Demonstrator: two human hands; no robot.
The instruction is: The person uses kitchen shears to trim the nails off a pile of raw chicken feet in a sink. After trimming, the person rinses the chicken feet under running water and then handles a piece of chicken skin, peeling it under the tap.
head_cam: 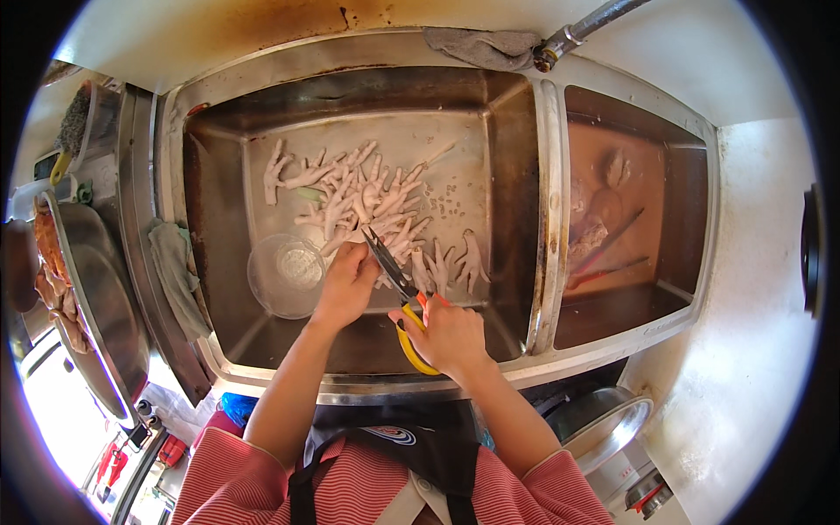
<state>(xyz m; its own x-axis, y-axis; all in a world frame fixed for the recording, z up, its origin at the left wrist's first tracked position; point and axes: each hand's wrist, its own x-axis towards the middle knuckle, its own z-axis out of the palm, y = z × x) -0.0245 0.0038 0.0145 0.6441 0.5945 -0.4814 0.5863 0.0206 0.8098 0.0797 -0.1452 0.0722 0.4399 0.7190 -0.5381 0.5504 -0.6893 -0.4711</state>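
Observation:
My right hand (453,335) grips kitchen scissors (388,266) with yellow and orange handles. Their dark blades point up and left, slightly parted at the tips, beside the fingers of my left hand (351,282). That hand is curled at the near edge of a pile of pale chicken feet (361,190); whether a foot is held in it is hidden by the fingers. The pile lies on the floor of a large steel sink basin (505,197). A few feet (469,262) lie apart, to the right of the blades. Small cut bits (446,200) are scattered right of the pile.
A clear plastic bowl (282,279) stands at the basin's lower left. The right basin (682,197) holds reddish water with submerged items. Grey cloths lie on the back rim (485,47) and left rim (177,275). A faucet (558,49) overhangs the back. Leftward is a large metal pan (111,289).

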